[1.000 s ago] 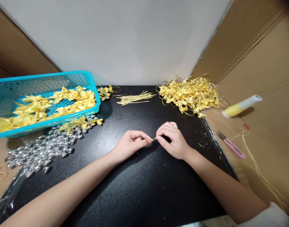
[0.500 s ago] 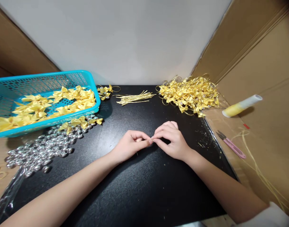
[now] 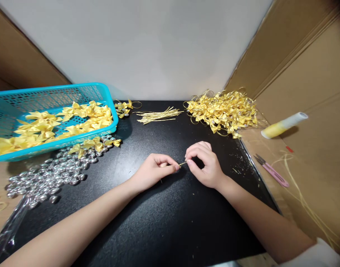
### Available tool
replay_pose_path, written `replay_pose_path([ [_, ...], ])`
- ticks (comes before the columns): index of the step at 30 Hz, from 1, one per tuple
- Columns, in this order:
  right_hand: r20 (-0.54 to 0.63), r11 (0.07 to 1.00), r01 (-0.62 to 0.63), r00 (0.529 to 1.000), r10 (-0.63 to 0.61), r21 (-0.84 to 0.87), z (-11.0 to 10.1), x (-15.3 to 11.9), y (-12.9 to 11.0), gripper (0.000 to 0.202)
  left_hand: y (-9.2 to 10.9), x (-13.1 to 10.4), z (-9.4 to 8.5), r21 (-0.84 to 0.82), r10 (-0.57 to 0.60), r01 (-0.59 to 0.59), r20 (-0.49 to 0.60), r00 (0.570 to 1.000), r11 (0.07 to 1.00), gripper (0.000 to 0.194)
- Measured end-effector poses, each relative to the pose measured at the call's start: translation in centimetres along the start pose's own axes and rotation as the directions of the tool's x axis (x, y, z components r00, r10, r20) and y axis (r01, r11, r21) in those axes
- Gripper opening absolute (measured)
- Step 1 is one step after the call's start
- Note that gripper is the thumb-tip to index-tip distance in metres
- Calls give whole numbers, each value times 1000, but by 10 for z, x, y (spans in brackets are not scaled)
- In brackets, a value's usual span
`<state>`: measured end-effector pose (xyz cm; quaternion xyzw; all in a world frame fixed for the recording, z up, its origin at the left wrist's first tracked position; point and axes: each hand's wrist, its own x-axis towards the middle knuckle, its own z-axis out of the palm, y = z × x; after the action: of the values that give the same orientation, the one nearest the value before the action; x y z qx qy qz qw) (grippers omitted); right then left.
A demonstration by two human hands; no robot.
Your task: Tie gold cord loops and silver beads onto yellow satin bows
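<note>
Near the middle of the black table (image 3: pixel 159 222), my left hand (image 3: pixel 156 170) pinches a thin gold cord (image 3: pixel 182 163) between thumb and forefinger. My right hand (image 3: pixel 203 163) pinches the cord's other end, a short gap away to the right. A thin strand pokes out below my left hand. Behind the hands lies a bundle of gold cords (image 3: pixel 159 115). A heap of yellow ribbon flowers with loops (image 3: pixel 222 111) sits at the back right. Silver beads (image 3: pixel 47 178) are spread at the left, with a few yellow flowers (image 3: pixel 96 144) on them.
A blue basket (image 3: pixel 114 124) holding yellow ribbon flowers stands at the back left. To the right are pink-handled snips (image 3: pixel 273 171), a yellow and white tube (image 3: pixel 284 125) and long loose yellow strands (image 3: pixel 303 200). A white wall (image 3: pixel 159 48) rises behind the table.
My right hand has moved slightly right, away from my left fingertips, and a short length of cord now shows between them. My left hand has stayed in place.
</note>
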<state>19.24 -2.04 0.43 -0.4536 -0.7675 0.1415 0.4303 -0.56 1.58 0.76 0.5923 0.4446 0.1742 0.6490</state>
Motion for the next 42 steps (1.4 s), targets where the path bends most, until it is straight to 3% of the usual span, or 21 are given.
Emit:
replay_pose_path([
  [8, 61, 986, 82, 995, -74, -147, 2, 0, -3, 7, -1, 1, 0, 11, 5, -5, 14, 1000, 1000, 28],
  [13, 42, 985, 61, 998, -55, -162, 4, -1, -2, 11, -1, 1, 0, 13, -2, 1, 10, 1000, 1000, 28],
  [25, -178, 995, -39, 984, 22, -96, -4, 0, 0, 10, 3, -1, 0, 3, -14, 14, 19, 1000, 1000, 27],
  [27, -159, 997, -25, 987, 13, -74, -4, 0, -1, 5, 1, 0, -1, 6, -16, 16, 23, 1000, 1000, 27],
  [32, 39, 999, 35, 999, -35, -9, 5, -2, -3, 18, -4, 2, -2, 10, 13, -13, 20, 1000, 1000, 28],
  [35, 18, 1000, 20, 1000, -20, 15, 10, -3, -2, 10, -5, 3, -2, 1, 6, -6, 23, 1000, 1000, 31],
  [42, -42, 996, 77, 996, -79, -40, 10, -2, 0, 13, -2, 1, -2, -11, -23, 24, 41, 999, 1000, 32],
])
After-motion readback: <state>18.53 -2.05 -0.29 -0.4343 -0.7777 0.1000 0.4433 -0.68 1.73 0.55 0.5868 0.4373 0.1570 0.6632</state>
